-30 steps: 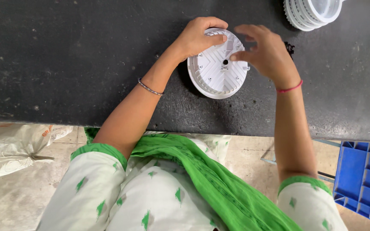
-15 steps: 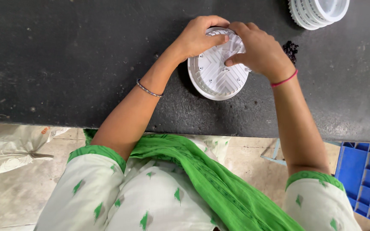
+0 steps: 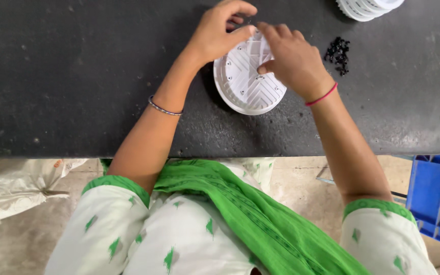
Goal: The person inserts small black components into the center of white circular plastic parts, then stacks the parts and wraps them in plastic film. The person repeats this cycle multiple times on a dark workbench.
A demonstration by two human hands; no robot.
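Two bare hands meet over one white round plastic disc point(image 3: 248, 81) lying flat on the dark desk point(image 3: 77, 76). Nearest me, the left hand point(image 3: 217, 35) curls its grip around the disc's far left rim, steadying it. The right hand point(image 3: 294, 61) rests on top, fingers point(image 3: 271, 33) pinched together; whether they hold anything small I cannot tell. Keeping the disc pressed flat would seem wise. Its face is ribbed in a chevron pattern, with small holes. Farther off lie black small parts point(image 3: 338, 53) and stacked white discs point(image 3: 367, 6).
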